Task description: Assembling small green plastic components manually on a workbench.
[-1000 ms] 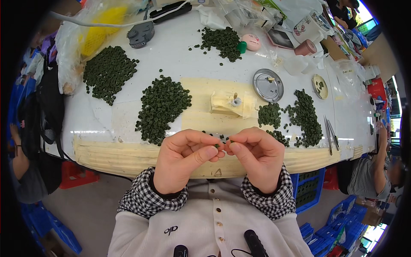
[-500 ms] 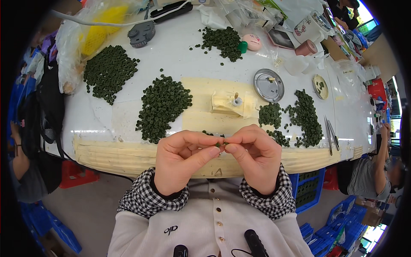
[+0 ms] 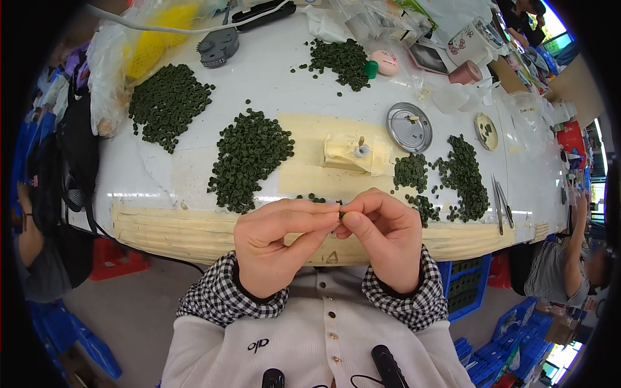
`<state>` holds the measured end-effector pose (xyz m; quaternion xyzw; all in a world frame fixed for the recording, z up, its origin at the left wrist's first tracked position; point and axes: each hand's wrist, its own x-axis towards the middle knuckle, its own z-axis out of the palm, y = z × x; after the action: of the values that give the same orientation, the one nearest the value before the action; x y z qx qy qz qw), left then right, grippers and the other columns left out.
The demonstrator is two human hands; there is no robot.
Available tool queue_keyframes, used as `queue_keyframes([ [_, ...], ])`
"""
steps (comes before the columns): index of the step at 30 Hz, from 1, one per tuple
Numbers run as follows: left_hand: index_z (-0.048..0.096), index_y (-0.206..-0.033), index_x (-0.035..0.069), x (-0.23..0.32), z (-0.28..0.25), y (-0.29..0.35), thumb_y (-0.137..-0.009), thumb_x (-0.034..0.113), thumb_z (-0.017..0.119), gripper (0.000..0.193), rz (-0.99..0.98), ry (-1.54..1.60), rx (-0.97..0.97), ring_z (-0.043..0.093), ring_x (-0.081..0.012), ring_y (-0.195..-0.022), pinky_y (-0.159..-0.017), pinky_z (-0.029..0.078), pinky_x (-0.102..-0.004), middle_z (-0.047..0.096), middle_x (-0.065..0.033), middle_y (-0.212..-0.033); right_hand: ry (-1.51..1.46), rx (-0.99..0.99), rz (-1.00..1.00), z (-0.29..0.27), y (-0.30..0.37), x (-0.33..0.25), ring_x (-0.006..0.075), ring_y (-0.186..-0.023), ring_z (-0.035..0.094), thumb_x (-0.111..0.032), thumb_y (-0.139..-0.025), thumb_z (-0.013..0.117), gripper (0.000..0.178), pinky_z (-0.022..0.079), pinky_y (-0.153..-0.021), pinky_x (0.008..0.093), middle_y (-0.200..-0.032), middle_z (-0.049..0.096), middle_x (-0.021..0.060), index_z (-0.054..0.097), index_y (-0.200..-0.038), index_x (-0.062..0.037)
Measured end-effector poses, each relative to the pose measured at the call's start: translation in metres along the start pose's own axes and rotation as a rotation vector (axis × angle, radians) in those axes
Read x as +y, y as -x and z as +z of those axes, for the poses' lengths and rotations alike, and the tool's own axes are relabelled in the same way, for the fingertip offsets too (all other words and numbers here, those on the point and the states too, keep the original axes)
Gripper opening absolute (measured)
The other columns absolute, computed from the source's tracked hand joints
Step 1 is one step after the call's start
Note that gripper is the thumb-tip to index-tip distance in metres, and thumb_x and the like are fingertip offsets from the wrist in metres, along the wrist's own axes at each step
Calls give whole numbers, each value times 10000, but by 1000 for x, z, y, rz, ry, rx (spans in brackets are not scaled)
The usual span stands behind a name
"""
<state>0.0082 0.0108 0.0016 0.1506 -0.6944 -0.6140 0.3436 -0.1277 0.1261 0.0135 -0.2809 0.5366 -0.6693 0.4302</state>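
Above the table's taped front edge, my left hand [image 3: 275, 238] and my right hand [image 3: 389, 238] meet at the fingertips. Between them is a small dark green piece [image 3: 341, 215], mostly hidden. Thumb and index finger of my right hand pinch it, while my left fingertips press together against its left side. Beyond my hands stands a block wrapped in cream tape [image 3: 336, 155], with a short peg and a small grey tube on top. Loose green round pieces [image 3: 310, 198] lie just past my left fingers, and a heap of such pieces [image 3: 249, 158] is farther left.
More green heaps lie at far left [image 3: 169, 107], far middle [image 3: 339, 61] and right [image 3: 464, 178]. A round metal lid [image 3: 409, 127], a small yellowish dish [image 3: 484, 132] and tweezers [image 3: 498, 204] are on the right. A grey tool [image 3: 218, 46] lies at the back. People sit at both sides.
The left fingers have straightened and drawn closer together at the piece, and the left thumb has dropped back from it. The right hand keeps its pinch. The view has shifted slightly.
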Motion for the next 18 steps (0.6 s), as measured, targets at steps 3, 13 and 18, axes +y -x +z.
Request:
queue_keyframes([
  [3, 724, -972, 18, -1, 0, -1, -783, -95, 697, 222, 66, -68, 4, 698, -192, -864, -758, 554, -272, 714, -148, -993, -19, -10, 26, 0, 0, -1, 100, -825, 635, -27, -930, 618, 116, 534, -750, 235, -912, 662, 64, 626, -1017, 50],
  [13, 728, -996, 17, 5, -1, -3, -783, -95, 695, 242, 142, -196, -39, 691, -182, -844, -721, 553, -258, 706, -132, -1011, 125, 61, -58, 4, 1, 0, 103, -793, 631, -29, -914, 636, 91, 524, -740, 228, -871, 660, 60, 637, -969, 43],
  [18, 731, -988, 14, 3, 1, -3, -780, -102, 692, 242, 180, -270, 8, 691, -187, -838, -719, 552, -258, 706, -134, -1000, 473, 132, -253, 6, 6, 0, 131, -789, 639, 2, -882, 654, 104, 527, -718, 233, -864, 645, 87, 673, -974, 46],
])
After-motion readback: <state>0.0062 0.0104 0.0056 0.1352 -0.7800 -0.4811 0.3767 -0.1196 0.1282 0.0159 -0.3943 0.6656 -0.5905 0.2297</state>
